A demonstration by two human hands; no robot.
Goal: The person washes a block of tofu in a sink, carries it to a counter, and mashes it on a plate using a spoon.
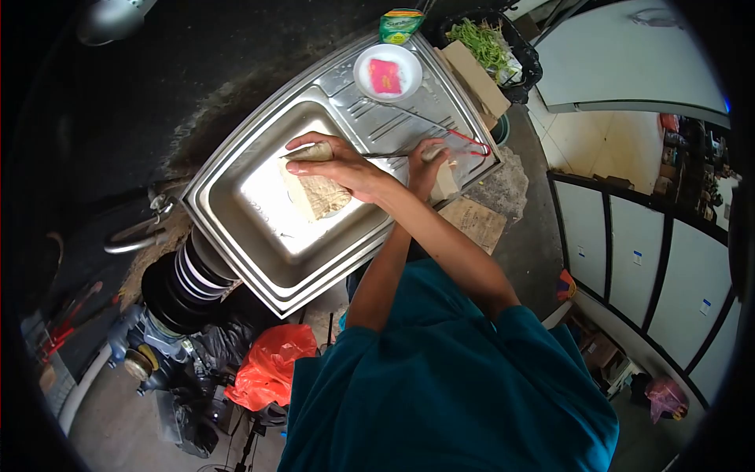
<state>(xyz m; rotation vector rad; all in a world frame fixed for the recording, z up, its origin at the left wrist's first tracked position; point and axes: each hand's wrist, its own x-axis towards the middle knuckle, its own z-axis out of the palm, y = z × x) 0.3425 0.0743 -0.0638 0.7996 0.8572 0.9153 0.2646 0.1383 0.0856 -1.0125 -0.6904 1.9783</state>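
Note:
My forearms cross, the right one on top. Over the sink basin (224,206), my right hand (346,169) is closed round a bunched beige cloth (321,197), part of which hangs below the fingers. A thin dark metal utensil shaft (388,155) spans the gap between my hands. At its other end, above the ribbed drainboard (366,126), my left hand (425,164) has its fingers curled round the shaft. Pale cloth-like material (446,182) shows beside that hand. The utensil's ends are hidden by my hands and the cloth.
On the drainboard sit a white bowl (360,75) with a pink sponge (385,76) in suds, and a utensil with a red handle (472,145). A green pouch (400,27) stands behind. The faucet (157,208) is at left; a red plastic bag (274,363) lies below.

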